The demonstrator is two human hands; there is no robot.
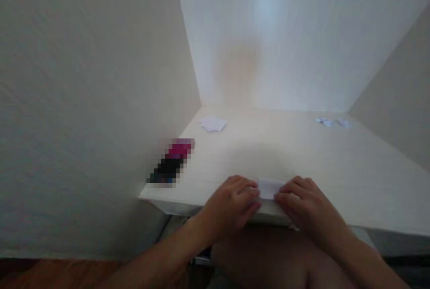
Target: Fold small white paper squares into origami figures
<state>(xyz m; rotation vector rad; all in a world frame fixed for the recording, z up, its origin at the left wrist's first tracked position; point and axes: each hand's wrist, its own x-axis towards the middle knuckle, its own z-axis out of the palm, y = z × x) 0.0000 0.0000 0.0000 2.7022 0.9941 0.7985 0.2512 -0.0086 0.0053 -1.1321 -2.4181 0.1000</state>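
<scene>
A small white piece of paper, apparently folded into a strip, lies at the front edge of the table between my two hands. My left hand grips its left end with curled fingers. At the right end, the fingers of my right hand are closed on the same paper. Parts of both ends are hidden under the fingers. Farther back on the left, a loose stack of white paper sheets rests on the table. Several small white folded paper pieces lie at the back right.
The pale table is enclosed by a grey left wall, a white back panel and a right side panel. A pixelated dark and pink object lies along the left edge. My legs are under the front edge.
</scene>
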